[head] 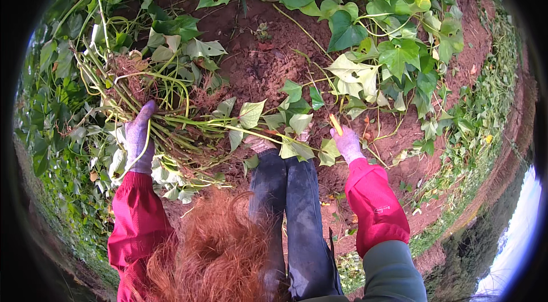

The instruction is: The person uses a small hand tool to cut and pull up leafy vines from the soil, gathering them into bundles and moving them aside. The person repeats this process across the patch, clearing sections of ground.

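My left hand (pixel 139 143), in a pale purple glove, grips a thick bundle of cut sweet potato vines (pixel 171 135). Reddish thread-like roots (pixel 130 77) hang among the stems, and leafy ends trail to the right across my shins. On the right, my right hand (pixel 347 143), gloved alike, is closed around the yellow handle (pixel 336 124) of a hand tool. Its working end is too thin against the soil and leaves to make out. A leafy vine (pixel 295 130) stretches between the two hands, close to the right one.
Reddish-brown soil (pixel 261 66) lies before my feet. Dense sweet potato foliage (pixel 394 58) borders it ahead and on both sides. My dark trousers (pixel 299 216) and loose hair (pixel 218 242) fill the lower middle. A strip of pulled vines (pixel 483 130) runs along the right.
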The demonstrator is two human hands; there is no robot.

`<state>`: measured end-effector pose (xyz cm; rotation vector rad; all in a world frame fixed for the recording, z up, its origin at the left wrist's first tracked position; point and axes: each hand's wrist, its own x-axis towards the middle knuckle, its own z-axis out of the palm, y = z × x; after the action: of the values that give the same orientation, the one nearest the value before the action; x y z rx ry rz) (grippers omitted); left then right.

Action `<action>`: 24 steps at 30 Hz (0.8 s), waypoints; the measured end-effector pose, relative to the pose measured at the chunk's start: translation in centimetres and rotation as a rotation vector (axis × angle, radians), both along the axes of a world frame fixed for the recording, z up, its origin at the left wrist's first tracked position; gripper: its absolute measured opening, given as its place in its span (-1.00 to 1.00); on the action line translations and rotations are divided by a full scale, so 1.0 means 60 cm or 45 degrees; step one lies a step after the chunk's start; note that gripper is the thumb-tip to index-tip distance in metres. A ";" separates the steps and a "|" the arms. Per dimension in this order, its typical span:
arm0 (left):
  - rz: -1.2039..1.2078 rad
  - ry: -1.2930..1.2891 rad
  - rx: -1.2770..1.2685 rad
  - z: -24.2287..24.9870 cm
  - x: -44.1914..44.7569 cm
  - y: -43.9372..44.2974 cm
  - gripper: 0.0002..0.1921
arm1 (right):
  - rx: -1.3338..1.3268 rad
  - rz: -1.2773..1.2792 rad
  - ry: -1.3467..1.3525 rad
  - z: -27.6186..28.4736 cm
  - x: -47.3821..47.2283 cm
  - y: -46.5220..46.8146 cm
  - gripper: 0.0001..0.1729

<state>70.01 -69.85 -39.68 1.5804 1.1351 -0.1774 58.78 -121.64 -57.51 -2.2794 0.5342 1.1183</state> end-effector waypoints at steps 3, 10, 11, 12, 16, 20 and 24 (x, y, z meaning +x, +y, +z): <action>0.065 0.069 -0.048 0.004 0.003 0.004 -0.69 | -0.083 -0.027 -0.021 0.015 -0.042 -0.023 -0.60; 0.036 0.075 -0.039 0.009 0.003 0.001 -0.64 | -0.531 -0.047 0.027 0.165 -0.161 -0.274 -0.57; 0.050 0.061 -0.044 0.009 0.005 -0.001 -0.65 | -0.590 -0.086 0.052 0.223 -0.162 -0.331 -0.57; 0.083 0.052 -0.087 0.009 0.007 -0.002 -0.65 | -0.815 -0.039 0.132 0.282 -0.154 -0.384 -0.59; 0.019 0.026 -0.023 0.008 0.008 -0.005 -0.64 | -1.118 -0.252 -0.235 0.473 -0.040 -0.525 -0.64; 0.024 -0.034 -0.117 -0.002 0.004 -0.004 -0.58 | -0.546 -0.305 -0.520 0.362 0.100 -0.445 -0.59; -0.040 -0.039 -0.095 -0.009 0.001 0.005 -0.60 | -0.399 0.425 -0.353 0.116 0.176 -0.228 -0.71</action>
<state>70.06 -69.53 -40.20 1.5308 1.0686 -0.2137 69.36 -135.33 -50.54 -2.8193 0.2352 0.8872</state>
